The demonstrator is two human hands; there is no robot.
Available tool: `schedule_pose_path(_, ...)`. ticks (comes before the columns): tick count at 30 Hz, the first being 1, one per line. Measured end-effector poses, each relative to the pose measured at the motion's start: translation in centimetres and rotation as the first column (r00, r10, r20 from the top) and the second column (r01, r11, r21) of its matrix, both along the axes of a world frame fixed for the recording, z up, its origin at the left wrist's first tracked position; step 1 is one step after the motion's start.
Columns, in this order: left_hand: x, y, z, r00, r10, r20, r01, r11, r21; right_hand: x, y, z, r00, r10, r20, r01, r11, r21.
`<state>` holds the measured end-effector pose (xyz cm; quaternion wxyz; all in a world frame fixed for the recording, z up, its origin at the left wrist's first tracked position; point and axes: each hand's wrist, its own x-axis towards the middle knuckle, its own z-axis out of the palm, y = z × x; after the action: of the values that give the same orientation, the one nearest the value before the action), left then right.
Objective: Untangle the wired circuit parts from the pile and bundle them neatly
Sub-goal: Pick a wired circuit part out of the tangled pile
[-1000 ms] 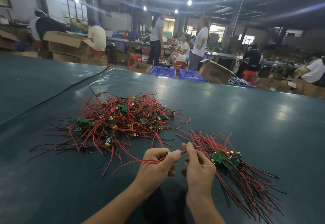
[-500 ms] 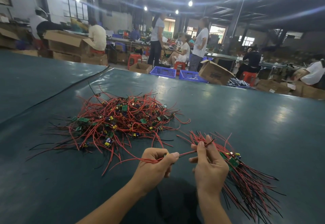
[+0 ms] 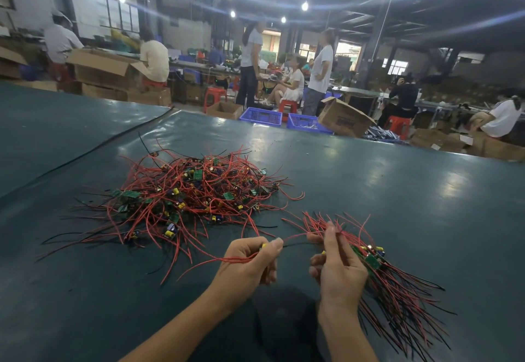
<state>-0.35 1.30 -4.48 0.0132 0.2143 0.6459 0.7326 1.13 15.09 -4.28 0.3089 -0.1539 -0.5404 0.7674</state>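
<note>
- Here's the left hand (image 3: 250, 259), low and near the desk's front edge. Its grip is clenched round a wired part (image 3: 295, 237), with thumb and forefinger pinched at a small yellow component.
- Loose red leads trail out of that fist to the left and lie across the dark green desk (image 3: 412, 191).
- Over to the right hand (image 3: 338, 268), raised just beside the left. Its grip is pinching the far end of the same part's leads between the thumb and the upright fingers (image 3: 331, 229).
- A short stretch of red and black wire hangs taut in the gap between the two hands.
- The big pile (image 3: 193, 194) sits further back and to the left: a tangle of red and black wires with green boards and yellow and blue components poking through. Neither hand is touching it.
- The sorted bundle (image 3: 397, 293) lies on the desk just behind and to the right of the right hand. Its boards are gathered near the knuckles and its wires fan out towards the lower right.
- Whether the right hand's lower fingers touch that bundle, I can't tell from here.
- Beyond the desk's far edge there are two blue crates (image 3: 261, 115) and an open cardboard box (image 3: 345, 119), and people sit and stand around the workshop.
</note>
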Motion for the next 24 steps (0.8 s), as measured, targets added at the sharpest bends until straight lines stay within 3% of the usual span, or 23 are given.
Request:
schedule_pose_path(4,-0.5,-0.2,0.1,1.0,0.011,-0.002,-0.011,1.0,-0.021,0.4,-1.3,-0.4,0.965,0.229,0.131,-0.243,0.965,0.1)
schedule_pose_path(8,-0.7,-0.2,-0.2,0.999,-0.031,-0.025,0.03,0.998,-0.063,1.2,-3.7,-0.5,0.927,0.362,0.093,-0.374,0.908,0.188)
schedule_pose_path(14,-0.9,-0.4,-0.5,0.998,-0.02,-0.055,0.012,0.99,-0.144,0.9,-3.1,-0.4,0.962,0.245,0.121,-0.267,0.94,0.215)
schedule_pose_path(24,-0.3,-0.1,0.2,0.998,-0.057,-0.019,0.054,0.991,-0.126,-1.0,0.9,-0.8,0.992,-0.058,0.112,0.044,0.992,0.118)
